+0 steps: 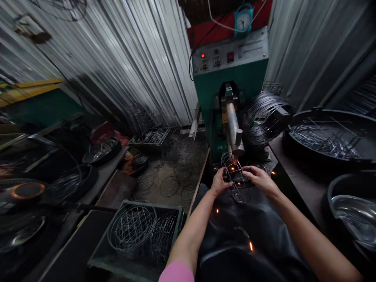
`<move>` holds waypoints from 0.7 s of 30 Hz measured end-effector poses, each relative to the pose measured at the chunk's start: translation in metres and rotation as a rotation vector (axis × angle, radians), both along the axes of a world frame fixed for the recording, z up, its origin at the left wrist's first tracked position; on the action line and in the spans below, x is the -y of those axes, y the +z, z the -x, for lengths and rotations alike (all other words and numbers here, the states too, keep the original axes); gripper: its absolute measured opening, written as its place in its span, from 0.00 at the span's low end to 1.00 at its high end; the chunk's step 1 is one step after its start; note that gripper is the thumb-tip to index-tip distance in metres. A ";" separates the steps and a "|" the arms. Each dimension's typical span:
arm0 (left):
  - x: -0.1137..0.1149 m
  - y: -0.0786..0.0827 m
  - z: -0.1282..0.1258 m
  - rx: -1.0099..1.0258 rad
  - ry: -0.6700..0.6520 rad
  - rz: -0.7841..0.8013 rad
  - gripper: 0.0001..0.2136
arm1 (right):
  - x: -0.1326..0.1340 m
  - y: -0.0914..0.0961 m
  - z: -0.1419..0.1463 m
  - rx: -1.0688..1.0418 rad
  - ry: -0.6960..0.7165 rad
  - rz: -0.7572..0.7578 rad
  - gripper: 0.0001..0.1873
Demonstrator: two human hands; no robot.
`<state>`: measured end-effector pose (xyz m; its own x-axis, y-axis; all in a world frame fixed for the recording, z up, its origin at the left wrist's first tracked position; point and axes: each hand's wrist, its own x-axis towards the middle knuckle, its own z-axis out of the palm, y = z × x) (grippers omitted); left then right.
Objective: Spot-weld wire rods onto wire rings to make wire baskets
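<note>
Around me, corrugated metal walls (123,66) enclose a dim room, a blue clock (243,20) hangs far ahead, and a wooden board (176,168) lies left.

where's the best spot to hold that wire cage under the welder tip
Judging by its pose, grip the wire cage by its two outer side rims, one from each side, as the left hand and right hand do. The open wire frame offers ribs to pinch there, and sparks glow at its top middle under the welder tip, so fingers are probably best kept off that point.
</note>
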<state>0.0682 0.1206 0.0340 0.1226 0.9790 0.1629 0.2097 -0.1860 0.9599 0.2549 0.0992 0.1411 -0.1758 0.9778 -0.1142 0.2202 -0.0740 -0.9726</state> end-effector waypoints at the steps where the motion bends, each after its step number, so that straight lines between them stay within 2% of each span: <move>1: 0.001 -0.001 0.001 -0.019 0.004 -0.018 0.35 | 0.007 -0.002 -0.004 0.003 0.025 0.017 0.21; 4: 0.004 -0.004 0.003 -0.056 0.025 -0.047 0.36 | 0.025 -0.007 -0.013 0.018 0.097 0.068 0.18; 6: 0.005 -0.005 0.002 -0.037 0.030 -0.029 0.36 | 0.027 -0.007 -0.013 0.012 0.088 0.069 0.18; 11: -0.003 -0.003 -0.002 0.090 0.040 0.085 0.36 | 0.006 0.000 -0.002 0.017 0.013 -0.009 0.19; 16: -0.013 0.001 0.000 0.148 0.048 0.159 0.35 | -0.014 0.006 0.006 0.093 0.008 -0.081 0.18; 21: -0.016 0.008 0.001 0.104 0.086 0.183 0.32 | -0.026 0.004 0.011 0.084 -0.026 -0.082 0.18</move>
